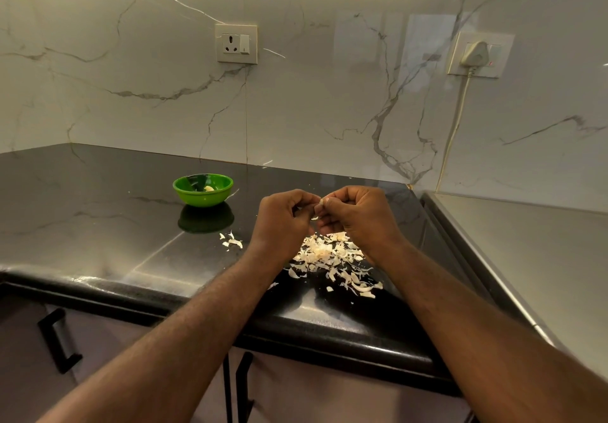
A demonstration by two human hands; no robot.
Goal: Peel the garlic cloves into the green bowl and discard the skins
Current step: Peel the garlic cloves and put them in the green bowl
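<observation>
My left hand point(284, 221) and my right hand point(357, 215) meet fingertip to fingertip above the black counter point(98, 225). Between them they pinch a small garlic clove point(319, 204), mostly hidden by the fingers. Below the hands lies a heap of pale garlic skins point(332, 258). A smaller scatter of skins point(232, 241) lies to the left. The green bowl point(203, 189) stands further left and back, with a peeled clove point(209, 188) inside.
A marble backsplash carries a wall socket point(236, 44) and a plugged-in white cable point(455, 126). A steel surface point(526, 258) adjoins the counter on the right. Cabinet doors with black handles point(57, 340) sit under the counter's front edge.
</observation>
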